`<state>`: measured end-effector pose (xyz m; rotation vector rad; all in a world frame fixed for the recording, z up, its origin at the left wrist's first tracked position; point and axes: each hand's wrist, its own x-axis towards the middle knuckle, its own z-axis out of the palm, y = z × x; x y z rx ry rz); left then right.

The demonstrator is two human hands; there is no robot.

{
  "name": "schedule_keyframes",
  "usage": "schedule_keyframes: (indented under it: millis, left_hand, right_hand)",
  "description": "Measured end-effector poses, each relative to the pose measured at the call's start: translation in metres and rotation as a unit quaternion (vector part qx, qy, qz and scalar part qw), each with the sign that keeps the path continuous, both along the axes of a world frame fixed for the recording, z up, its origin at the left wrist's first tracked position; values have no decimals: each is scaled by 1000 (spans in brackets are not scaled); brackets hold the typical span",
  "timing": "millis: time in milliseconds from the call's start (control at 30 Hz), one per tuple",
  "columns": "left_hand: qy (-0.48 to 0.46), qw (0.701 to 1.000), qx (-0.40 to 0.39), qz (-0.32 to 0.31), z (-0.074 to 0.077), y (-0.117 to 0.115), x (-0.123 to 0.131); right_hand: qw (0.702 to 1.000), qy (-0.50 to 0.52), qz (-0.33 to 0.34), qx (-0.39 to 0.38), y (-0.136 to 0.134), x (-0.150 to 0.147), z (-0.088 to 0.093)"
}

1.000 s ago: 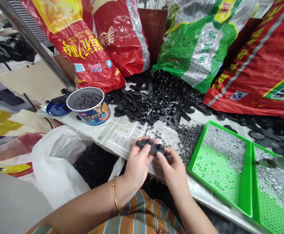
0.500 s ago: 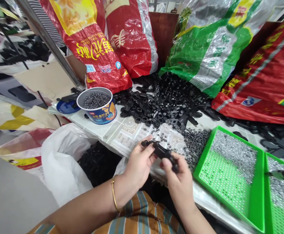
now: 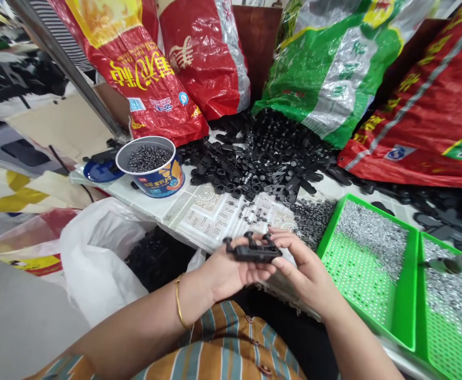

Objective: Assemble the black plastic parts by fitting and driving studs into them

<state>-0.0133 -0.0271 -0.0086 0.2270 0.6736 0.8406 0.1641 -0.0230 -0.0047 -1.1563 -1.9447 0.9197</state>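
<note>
A black plastic part (image 3: 254, 253) with several knob-like pegs standing up from it lies across the upturned palm and fingers of my left hand (image 3: 231, 269), which supports it from below. At the part's right end, the thumb and fingers of my right hand (image 3: 305, 272) grip it. Both hands are just in front of the table's near edge. Beyond them, small dark pieces (image 3: 254, 212) lie scattered on the patterned tabletop (image 3: 199, 216), and a heap of mixed black plastic parts (image 3: 250, 163) spreads farther back.
At left stands a tub (image 3: 151, 169) of small dark pieces, beside a blue lid (image 3: 102, 170). To the right are green trays (image 3: 407, 295) with shiny metal bits. Red (image 3: 424, 121) and green (image 3: 321, 79) sacks line the back. A white bag (image 3: 92, 253) of black parts hangs lower left.
The black plastic part has been turned so its pegs point up. My left palm has rolled upward and opened beneath it, and my right hand has shifted right and slightly up.
</note>
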Motion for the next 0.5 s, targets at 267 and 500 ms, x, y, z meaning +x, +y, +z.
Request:
schedule_keyframes:
  millis: [267,500]
  left_hand:
    - [427,803,415,-8,12,13,-33]
    - [456,778,430,-36,9,12,-30]
  right_hand:
    - [984,-127,-42,116,-2,9,6]
    - [989,-96,-49,104,-3,7,9]
